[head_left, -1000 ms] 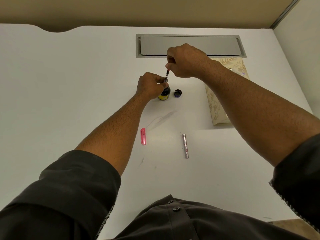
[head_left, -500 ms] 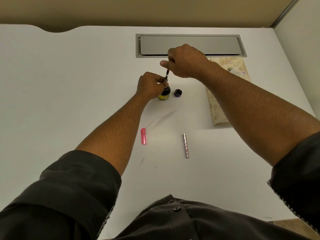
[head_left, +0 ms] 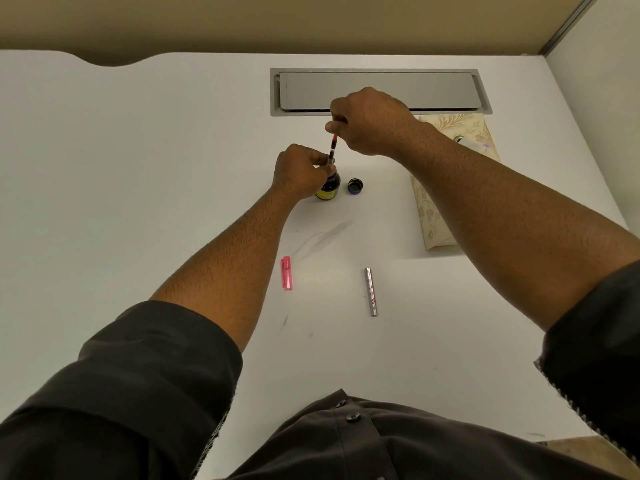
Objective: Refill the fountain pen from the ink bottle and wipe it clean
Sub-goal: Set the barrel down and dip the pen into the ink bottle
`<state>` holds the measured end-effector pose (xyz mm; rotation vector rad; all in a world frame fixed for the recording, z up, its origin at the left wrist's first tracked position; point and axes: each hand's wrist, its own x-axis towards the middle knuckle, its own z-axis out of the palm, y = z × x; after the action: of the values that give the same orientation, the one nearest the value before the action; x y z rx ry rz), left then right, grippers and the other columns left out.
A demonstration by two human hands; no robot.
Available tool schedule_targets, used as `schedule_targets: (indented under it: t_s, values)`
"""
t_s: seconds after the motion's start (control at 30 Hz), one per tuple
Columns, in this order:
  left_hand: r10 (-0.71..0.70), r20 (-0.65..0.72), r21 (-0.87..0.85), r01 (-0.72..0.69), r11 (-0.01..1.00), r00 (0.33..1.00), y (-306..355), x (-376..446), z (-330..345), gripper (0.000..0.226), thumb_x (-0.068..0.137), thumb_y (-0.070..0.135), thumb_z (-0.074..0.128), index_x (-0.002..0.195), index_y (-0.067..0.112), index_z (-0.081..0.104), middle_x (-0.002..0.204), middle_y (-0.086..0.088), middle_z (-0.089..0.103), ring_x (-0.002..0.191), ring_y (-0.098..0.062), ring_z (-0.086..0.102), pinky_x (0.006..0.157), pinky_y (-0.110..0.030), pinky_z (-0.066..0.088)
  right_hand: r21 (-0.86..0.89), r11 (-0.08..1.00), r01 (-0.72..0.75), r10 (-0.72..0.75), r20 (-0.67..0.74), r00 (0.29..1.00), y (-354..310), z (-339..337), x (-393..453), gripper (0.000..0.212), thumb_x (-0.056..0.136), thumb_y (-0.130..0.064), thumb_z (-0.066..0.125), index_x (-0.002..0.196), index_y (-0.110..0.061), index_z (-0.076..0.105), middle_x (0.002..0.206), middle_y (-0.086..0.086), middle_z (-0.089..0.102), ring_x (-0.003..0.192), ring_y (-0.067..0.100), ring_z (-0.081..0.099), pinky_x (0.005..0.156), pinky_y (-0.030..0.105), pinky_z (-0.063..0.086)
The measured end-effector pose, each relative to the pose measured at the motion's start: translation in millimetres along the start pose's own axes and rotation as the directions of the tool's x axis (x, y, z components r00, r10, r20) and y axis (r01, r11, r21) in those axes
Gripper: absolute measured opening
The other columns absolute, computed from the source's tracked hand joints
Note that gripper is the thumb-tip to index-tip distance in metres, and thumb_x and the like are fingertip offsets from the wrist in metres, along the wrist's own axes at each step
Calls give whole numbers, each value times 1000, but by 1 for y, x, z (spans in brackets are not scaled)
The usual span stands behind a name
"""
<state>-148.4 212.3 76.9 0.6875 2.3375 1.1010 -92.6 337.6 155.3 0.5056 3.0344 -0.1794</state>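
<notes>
White desk (head_left: 138, 188) fills our view, with a grey hatch (head_left: 379, 91) set into it at twelve o'clock and a tan wall beyond. Our left hand (head_left: 299, 174) curls closed around the ink bottle (head_left: 329, 189), which stands near the middle of the desk, and its fingertips also pinch the lower end of the fountain pen (head_left: 332, 150). The pen stands nearly upright with its tip down at the bottle's mouth. Our right hand (head_left: 370, 121) is closed too, thumb and fingers pinching the pen's top end. The bottle cap (head_left: 355, 186) lies just beside the bottle at three o'clock, and a patterned tissue box (head_left: 440, 209) sits farther out the same way, partly under our right forearm. A pink pen cap (head_left: 286, 273) lies at seven o'clock of the bottle, a silver pen barrel (head_left: 370, 291) at five o'clock. Compared with half a second ago, both hands hold the same grip; our right thumb seems slightly shifted at the pen's top.
</notes>
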Motion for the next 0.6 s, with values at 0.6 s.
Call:
schedule_targets:
  t_s: [0.6]
  values:
    - [5,2,57,-5,998,1000,6,-7,-9,27,84,28,68,111,21,72,122,-2,67,111,-16,60,82,-20,42,34,999,-33,34,-40,999,-2,-5,-8,28,95,-37,56,103,-11,64,86,2,56,81,19,53,68,32,41]
